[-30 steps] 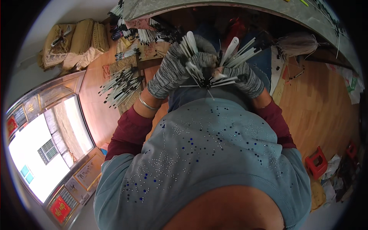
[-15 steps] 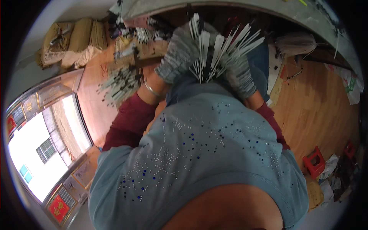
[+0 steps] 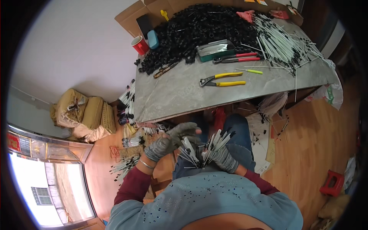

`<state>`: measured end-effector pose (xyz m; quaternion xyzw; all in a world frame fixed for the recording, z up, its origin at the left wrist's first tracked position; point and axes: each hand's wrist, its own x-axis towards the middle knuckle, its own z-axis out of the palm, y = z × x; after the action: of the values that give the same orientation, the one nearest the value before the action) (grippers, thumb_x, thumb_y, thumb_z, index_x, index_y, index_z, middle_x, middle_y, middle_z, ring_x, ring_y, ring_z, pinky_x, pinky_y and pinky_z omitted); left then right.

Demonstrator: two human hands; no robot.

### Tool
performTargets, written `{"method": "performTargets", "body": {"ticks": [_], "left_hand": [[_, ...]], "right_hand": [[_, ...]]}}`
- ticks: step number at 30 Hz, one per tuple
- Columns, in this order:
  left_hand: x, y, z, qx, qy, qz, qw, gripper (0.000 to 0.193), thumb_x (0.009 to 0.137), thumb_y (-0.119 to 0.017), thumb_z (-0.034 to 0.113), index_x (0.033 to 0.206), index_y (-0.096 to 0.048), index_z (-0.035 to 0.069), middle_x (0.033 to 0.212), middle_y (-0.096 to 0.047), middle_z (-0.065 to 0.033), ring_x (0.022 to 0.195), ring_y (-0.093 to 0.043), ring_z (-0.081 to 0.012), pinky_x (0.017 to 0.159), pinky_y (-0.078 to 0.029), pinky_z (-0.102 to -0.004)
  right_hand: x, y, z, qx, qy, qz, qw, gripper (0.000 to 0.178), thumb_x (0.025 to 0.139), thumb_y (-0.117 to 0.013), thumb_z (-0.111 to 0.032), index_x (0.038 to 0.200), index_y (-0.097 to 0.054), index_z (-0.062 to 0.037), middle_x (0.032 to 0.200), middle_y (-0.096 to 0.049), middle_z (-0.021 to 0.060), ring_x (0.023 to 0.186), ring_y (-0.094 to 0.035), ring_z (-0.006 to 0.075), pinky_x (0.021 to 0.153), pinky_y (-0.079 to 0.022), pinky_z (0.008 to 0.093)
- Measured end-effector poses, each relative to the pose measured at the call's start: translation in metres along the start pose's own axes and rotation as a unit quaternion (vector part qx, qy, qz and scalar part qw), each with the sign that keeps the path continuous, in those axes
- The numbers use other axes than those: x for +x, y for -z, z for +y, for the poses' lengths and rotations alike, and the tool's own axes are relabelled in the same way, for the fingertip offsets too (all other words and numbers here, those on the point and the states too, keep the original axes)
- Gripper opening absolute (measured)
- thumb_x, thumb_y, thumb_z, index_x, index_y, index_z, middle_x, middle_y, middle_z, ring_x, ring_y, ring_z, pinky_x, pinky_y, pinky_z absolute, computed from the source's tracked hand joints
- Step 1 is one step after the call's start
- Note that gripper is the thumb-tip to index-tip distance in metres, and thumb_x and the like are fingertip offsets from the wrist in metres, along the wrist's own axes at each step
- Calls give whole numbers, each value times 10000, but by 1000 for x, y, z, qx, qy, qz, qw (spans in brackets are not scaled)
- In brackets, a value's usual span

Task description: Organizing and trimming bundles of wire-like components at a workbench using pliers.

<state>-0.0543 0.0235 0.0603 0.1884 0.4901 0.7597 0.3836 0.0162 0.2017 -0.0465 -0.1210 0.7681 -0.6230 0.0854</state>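
Note:
In my lap stands a bundle of thin white sticks with black ends [image 3: 219,141], fanned into two clumps. My right hand [image 3: 225,159], in a grey knitted glove, is closed around the bundle's right side. To the left, my left hand [image 3: 163,143], gloved alike with bare fingertips showing, is raised beside the bundle. Its fingers are stretched out and apart, and I see nothing held in them. The lower ends of the sticks are partly hidden against my clothes.
Ahead stands a grey table [image 3: 172,94] bearing a heap of black parts [image 3: 207,23], loose white sticks [image 3: 280,42], yellow-handled pliers [image 3: 226,79], red-handled pincers [image 3: 237,58], a green tin [image 3: 216,51] and a red mug [image 3: 140,45]. Stick bundles [image 3: 128,165] and brown sacks [image 3: 92,111] lie left; a red stool [image 3: 332,183], right.
The view has lifted, bringing the tabletop into sight. My left hand has come away from the sticks and its fingers have opened; my right hand still grips the bundle.

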Motion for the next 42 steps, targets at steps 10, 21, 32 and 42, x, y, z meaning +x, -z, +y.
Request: {"method": "performTargets", "body": {"ticks": [10,21,32,42], "left_hand": [[124,38,112,447,-44,196,872,269,781,-476,273,822,-529,12,614,-504,-28,510,-484,-96,449,-393,-187],[298,147,152,506,-96,301,803,140,724,-532,112,835,-547,27,620,-524,-29,446,-447,-100,385,-351,-214],[393,99,130,793,-71,279,536,264,662,-551,219,879,-551,69,864,-558,-129,843,-522,-270,733,-405,-324],[332,101,176,757,-110,280,580,185,661,-474,140,800,-551,47,729,-573,-96,682,-545,-209,602,-429,-294]], "right_hand": [[7,-3,-8,-300,130,23,945,294,748,-484,-186,981,-439,-13,897,-485,123,793,-464,232,691,-377,342],[19,-6,20,-465,220,18,857,216,734,-460,-207,857,-482,-30,822,-497,56,783,-462,186,637,-371,316],[42,-13,63,-219,97,-36,970,231,726,-465,-229,846,-480,-31,810,-489,54,762,-457,189,623,-362,315],[47,-24,71,24,51,-106,993,246,719,-469,-249,835,-479,-33,800,-483,53,744,-452,192,610,-354,313]]}}
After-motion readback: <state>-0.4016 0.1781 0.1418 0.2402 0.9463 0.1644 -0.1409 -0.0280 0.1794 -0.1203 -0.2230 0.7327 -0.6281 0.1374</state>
